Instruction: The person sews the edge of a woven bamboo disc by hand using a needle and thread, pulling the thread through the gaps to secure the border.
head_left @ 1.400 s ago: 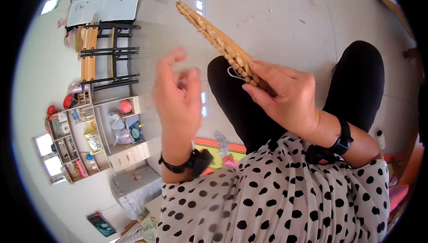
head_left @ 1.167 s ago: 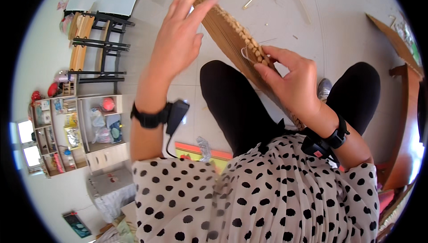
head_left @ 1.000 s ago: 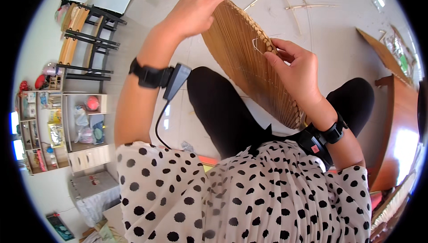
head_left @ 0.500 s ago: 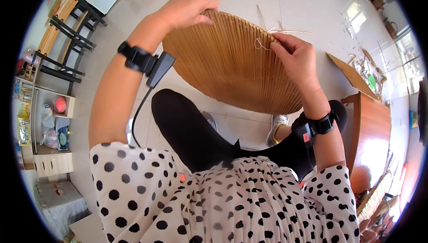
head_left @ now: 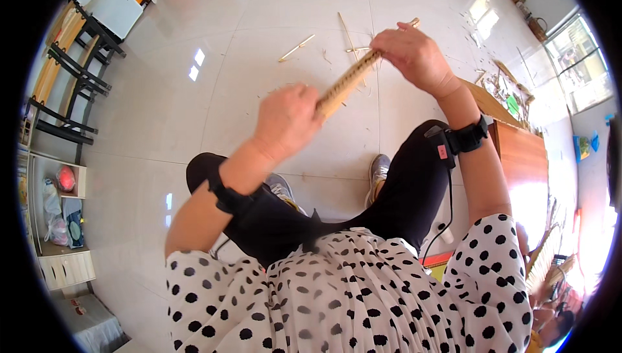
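Note:
A tan pleated palm-leaf fan [head_left: 350, 84] is held above the floor in front of my knees, showing as a narrow slanted bar with a dark-marked upper edge. Whether it is folded together or only turned edge-on, I cannot tell. Around its lower left end my left hand [head_left: 285, 121] is closed, a little blurred. My right hand [head_left: 411, 58] grips the upper right part, and a short tip sticks out beyond its fingers. Both wrists wear black straps with small devices.
Thin sticks [head_left: 297, 48] and scraps lie on the tiled floor ahead. At the right stands a brown wooden cabinet [head_left: 520, 158] beside cardboard and a litter of trimmings. Benches [head_left: 68, 71] and a shelf unit [head_left: 61, 269] line the left. Another person seems partly visible at lower right.
The fan was spread wide between my hands and now shows as a narrow bar. My left hand has come down and toward the middle; my right hand has risen slightly.

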The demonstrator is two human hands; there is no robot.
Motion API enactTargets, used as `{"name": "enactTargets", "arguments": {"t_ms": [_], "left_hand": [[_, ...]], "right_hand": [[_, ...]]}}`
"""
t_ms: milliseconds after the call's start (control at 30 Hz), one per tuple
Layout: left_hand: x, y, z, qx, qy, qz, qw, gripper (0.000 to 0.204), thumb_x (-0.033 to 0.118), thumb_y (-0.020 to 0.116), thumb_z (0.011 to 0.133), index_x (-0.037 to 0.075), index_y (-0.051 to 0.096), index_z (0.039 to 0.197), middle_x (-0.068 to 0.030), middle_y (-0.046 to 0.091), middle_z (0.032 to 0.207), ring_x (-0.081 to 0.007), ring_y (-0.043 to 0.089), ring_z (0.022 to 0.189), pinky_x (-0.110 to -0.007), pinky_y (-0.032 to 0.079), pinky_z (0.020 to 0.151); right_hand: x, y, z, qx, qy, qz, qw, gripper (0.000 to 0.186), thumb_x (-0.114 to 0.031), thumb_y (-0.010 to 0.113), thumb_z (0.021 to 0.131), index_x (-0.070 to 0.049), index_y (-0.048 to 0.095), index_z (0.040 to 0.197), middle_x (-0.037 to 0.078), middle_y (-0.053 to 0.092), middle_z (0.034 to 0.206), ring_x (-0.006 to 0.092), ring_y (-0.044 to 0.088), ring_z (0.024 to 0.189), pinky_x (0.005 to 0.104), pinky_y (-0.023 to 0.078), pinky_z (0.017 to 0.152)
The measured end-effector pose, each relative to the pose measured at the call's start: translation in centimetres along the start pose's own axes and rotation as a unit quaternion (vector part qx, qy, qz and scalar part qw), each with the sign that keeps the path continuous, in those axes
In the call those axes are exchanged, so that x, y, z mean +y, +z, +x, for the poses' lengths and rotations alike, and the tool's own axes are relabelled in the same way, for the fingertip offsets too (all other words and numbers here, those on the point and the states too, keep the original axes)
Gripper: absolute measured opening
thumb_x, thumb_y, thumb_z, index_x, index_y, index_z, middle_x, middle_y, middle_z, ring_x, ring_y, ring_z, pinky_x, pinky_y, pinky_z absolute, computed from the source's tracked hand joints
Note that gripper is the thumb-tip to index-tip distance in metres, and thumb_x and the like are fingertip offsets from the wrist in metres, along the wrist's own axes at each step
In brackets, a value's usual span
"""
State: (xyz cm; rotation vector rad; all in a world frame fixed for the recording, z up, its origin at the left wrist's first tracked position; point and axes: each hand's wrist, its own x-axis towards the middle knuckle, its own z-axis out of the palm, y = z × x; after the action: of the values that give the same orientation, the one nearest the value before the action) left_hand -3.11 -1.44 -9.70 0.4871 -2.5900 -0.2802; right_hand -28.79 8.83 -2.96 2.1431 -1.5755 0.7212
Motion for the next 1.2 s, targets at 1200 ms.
{"name": "enactTargets", "arguments": {"t_ms": [1200], "left_hand": [[9.4,7.8,-7.9,-0.161,-0.031,-0.316,0.934,0.050,0.030,0.077,0.078,0.004,0.046,0.107,-0.0168,0.060,0.096,-0.0385,0.063,0.079,-0.044,0.052,0.064]], "right_hand": [[-11.3,1.4,-11.0,0.219,0.538,0.486,0.653,0.032,-0.002,0.046,0.095,0.010,0.057,0.123,0.014,0.064,0.114,0.0181,0.063,0.099,0.0319,0.052,0.086]]}}
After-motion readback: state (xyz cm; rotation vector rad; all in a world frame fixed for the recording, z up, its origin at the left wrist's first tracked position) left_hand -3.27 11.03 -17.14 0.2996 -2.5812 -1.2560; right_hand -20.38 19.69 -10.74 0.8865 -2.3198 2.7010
